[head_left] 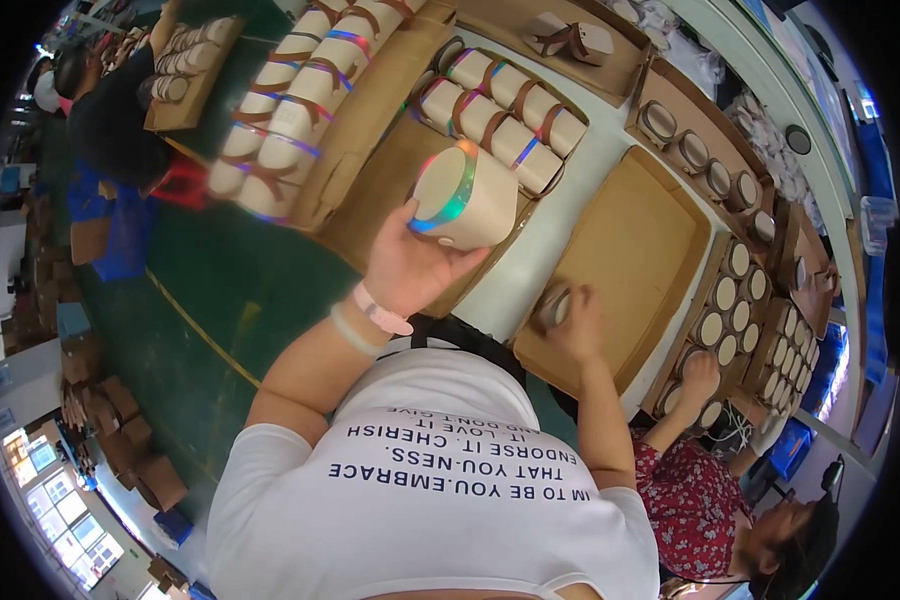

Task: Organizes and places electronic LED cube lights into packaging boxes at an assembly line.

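My left hand point(410, 262) is closed around a cream cylinder point(492, 205) that looks like a portable speaker. A coloured light ring glows around its near end, and it is held up over the table edge. Lower and to the right, my right hand point(582, 325) has its fingers bent onto a small round piece point(554, 308) with a pale face and dark rim. That piece is at the near left corner of a shallow cardboard tray point(638, 240). Part of it is hidden by my fingers.
Rows of lit cylinders with brown straps lie in a cardboard box point(425, 160) ahead and in another box point(320, 190) at left. Boxes of round pieces point(735, 300) stand at right. A co-worker's hand point(700, 375) reaches among them. Another person point(120, 110) is at far left.
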Available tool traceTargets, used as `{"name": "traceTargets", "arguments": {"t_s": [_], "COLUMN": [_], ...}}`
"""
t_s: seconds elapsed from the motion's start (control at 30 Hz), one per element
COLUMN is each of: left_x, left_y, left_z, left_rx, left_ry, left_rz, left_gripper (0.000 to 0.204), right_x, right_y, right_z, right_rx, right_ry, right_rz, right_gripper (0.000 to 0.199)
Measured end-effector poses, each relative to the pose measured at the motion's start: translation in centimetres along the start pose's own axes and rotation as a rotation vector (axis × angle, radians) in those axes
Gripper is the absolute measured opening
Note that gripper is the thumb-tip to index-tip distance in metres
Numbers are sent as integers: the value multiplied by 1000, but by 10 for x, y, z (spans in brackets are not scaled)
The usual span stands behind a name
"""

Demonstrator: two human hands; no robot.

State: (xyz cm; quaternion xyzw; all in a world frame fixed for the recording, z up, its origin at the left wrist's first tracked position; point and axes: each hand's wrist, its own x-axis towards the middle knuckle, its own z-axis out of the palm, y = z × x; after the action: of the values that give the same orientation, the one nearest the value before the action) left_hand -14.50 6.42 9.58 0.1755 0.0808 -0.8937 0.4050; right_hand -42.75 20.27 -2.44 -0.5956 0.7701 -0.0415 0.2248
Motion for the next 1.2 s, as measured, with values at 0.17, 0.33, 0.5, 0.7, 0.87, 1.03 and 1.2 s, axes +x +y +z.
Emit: {"name": "traceTargets", "arguments": {"t_s": [0.17,0.33,0.5,0.7,0.87,1.03,1.2], "left_x": [-8,-12,-17,-11,-15,8,155], "left_y": [6,10,15,-4,-35,-8,70], "left_z": [-12,-23,-34,-35,-23,-23,-48], "left_rx": [10,-8,197,1277,1949,1594,1827], "left_ry": [47,39,107,-4,-201,-558,267], "left_rz": [-16,-44,4,687,1153,458,627], "left_gripper": [55,56,56,59,61,62,57], "right_x": [-42,-25,-12,-11,-7,-24,-81], "right_y": [-39,-49,-65,-129,-186,-147,-152], "right_z": [12,30,5,-35,-33,-22,-37], "right_rx": [-96,-123,-58,932,2076,2073,1187], "right_ry": [-176,-8,-152,-8,97,184,496], "right_rz": [-122,-228,-306,-95,118,80,64], "right_gripper": [86,83,81,73,70,79,91]}}
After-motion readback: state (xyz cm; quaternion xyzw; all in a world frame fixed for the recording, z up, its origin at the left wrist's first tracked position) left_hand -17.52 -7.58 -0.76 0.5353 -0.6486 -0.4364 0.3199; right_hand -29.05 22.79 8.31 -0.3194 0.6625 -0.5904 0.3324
